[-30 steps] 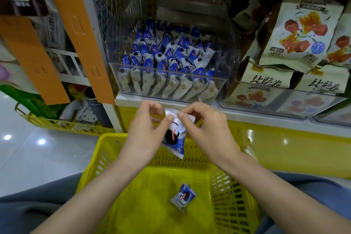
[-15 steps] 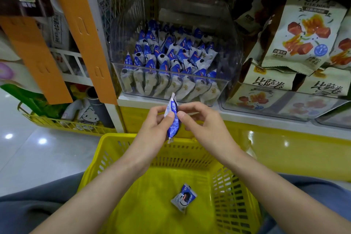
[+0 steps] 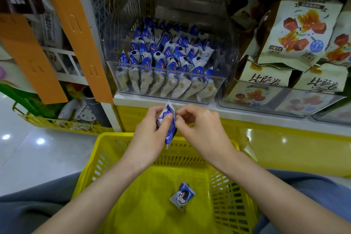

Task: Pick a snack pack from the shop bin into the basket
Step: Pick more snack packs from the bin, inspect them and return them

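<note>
Left grip and right grip pinching a blue-and-white snack pack edge-on above the yellow basket, a second pack lying on its floor, clear shop bin of matching packs on the shelf behind

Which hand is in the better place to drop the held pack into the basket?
Left, probably. The left hand holds the snack pack with its thumb across the front, above the basket; the right hand only pinches one edge.
</note>
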A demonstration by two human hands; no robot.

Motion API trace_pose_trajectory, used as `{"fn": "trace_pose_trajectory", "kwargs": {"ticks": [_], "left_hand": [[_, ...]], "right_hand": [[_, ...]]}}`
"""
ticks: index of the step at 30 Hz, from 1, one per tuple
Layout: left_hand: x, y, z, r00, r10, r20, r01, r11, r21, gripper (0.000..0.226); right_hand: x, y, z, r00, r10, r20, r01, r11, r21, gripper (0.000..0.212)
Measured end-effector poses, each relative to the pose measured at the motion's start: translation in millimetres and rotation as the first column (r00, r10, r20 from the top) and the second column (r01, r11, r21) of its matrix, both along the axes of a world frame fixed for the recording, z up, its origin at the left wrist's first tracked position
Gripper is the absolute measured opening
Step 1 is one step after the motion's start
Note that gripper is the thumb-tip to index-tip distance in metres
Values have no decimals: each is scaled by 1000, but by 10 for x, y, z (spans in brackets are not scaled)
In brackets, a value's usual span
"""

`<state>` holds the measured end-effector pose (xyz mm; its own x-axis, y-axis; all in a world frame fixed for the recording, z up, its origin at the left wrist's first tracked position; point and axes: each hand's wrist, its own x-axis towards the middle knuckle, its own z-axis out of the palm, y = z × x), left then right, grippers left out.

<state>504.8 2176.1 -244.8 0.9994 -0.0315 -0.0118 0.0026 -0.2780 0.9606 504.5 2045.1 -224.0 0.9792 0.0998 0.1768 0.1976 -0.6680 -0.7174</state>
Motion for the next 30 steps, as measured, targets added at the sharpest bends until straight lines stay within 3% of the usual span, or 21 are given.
{"fn": "trace_pose_trajectory", "kwargs": {"ticks": [8,11,17,21,24,26,28,30], "left_hand": [[59,24,24,998,63,0,-63,998,22,19],[66,60,44,991,128,-34,-130,991,-32,28],[81,56,74,980,149,-133,-166,978,-128,40],[101,129,58,996,94,1,-93,988,126,66],[84,162,75,985,-71,157,4,920,391,48],[75,152,72,975,-153,164,63,889,453,29],[68,138,54,978,-163,133,94,904,418,21],[83,138,32,980,-134,146,64,913,402,18]], "right_hand": [[22,53,-43,1000,8,7,-8,1000,-10,3],[4,88,-71,998,28,-60,-27,1000,9,14],[-2,95,-63,995,18,-97,-16,1000,23,9],[14,10,-7,999,32,-8,-32,995,-98,9],[-12,-7,21,988,124,86,-87,933,-350,15],[-5,-18,29,981,166,99,-108,898,-427,18],[-7,-23,23,979,177,105,-127,920,-371,17],[-3,-8,-7,989,112,96,-92,977,-191,15]]}}
